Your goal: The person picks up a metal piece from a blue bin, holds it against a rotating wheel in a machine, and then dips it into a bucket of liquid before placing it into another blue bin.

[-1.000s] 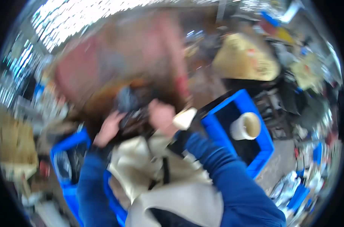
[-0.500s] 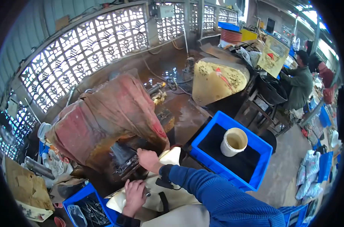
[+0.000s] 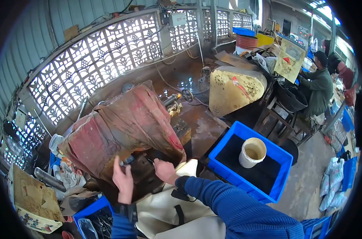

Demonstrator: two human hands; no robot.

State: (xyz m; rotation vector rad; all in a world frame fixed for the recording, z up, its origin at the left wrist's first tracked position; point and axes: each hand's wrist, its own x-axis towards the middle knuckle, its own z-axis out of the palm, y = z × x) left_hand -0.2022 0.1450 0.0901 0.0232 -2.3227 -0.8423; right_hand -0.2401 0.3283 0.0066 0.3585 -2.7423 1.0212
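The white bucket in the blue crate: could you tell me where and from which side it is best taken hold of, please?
Grip the white bucket by its open rim, coming straight down from above. It stands upright and alone in the blue crate, whose walls would likely hinder a sideways approach. No handle is visible, so one side of the rim, pinched inside and out, looks the best hold.

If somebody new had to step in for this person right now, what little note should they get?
Left hand: raised, fingers loosely curled, at the dark metal machine under the stained red cloth cover; whether it grips anything cannot be told.
Right hand: closed on something small at the machine's front; the item itself is too small to identify.
Nearby: blue plastic crate on the right, holding a white plastic bucket.
Done and left: not readable here; both hands are at the machine.
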